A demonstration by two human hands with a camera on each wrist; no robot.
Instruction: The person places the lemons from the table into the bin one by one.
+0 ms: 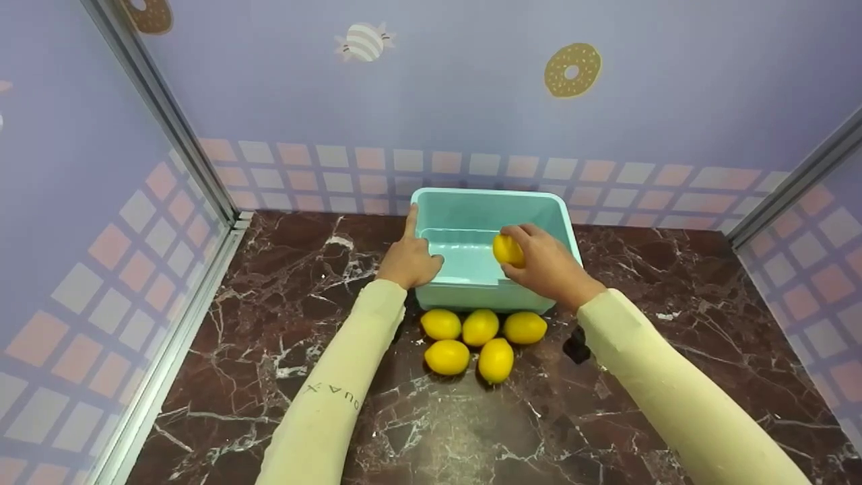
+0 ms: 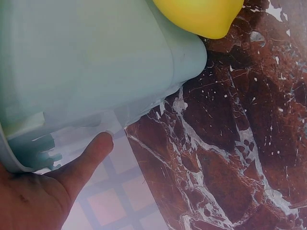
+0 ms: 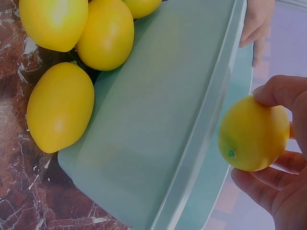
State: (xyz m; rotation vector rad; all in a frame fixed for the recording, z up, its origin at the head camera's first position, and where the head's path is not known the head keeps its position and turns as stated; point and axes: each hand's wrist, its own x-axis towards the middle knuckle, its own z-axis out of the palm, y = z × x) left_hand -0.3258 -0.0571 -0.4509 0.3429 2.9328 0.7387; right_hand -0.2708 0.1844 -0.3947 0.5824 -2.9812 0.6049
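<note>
In the head view, a pale turquoise plastic basin [image 1: 456, 296] stands on the dark marble surface. My right hand [image 1: 549, 266] grips a yellow lemon [image 1: 506, 250] above the basin's right half. In the right wrist view, thumb and fingers hold that lemon [image 3: 252, 134], its green stem end showing, beyond the near rim. My left hand [image 1: 409, 261] is at the basin's front left corner, index finger straight along the left rim and thumb stretched out; its other fingers are mostly hidden. Several lemons [image 1: 447, 357] lie in two rows right before the basin.
A purple wall [image 1: 458, 101] with a checkered band rises behind the basin. Metal-framed side panels [image 1: 168, 121] bound the marble surface [image 1: 289, 404] left and right. A small black object [image 1: 576, 345] shows beside the right wrist.
</note>
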